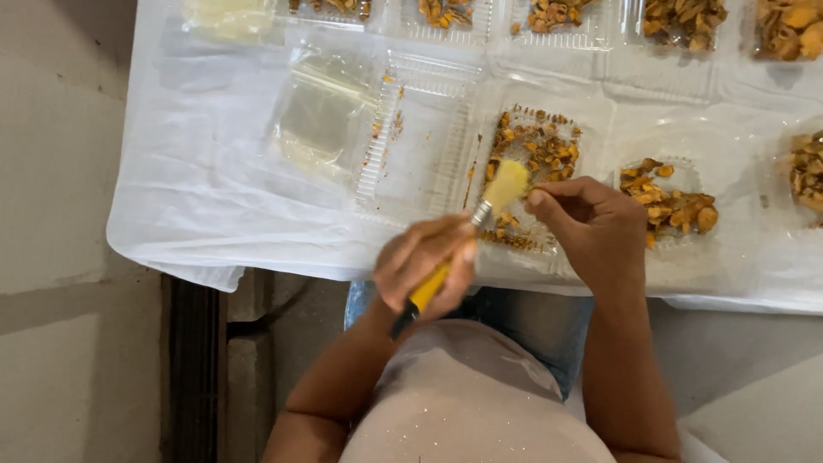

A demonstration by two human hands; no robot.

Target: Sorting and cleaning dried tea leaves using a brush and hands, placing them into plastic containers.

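Observation:
My left hand [426,264] grips the yellow handle of a paintbrush [480,214], blurred by motion; its pale bristles point up toward my right hand. My right hand [596,225] is curled with fingertips pinched together near the bristles; whether a small piece sits in them I cannot tell. Both hands hover over a clear plastic tray [591,110] holding orange-yellow chopped pieces [536,147] at the table's near edge.
An open clear tray [411,141] with orange crumbs lies to the left, another with orange pieces [669,206] to the right. Several more filled trays line the far edge [677,17]. A white plastic sheet [189,197] covers the table. A dark stand [193,369] is below left.

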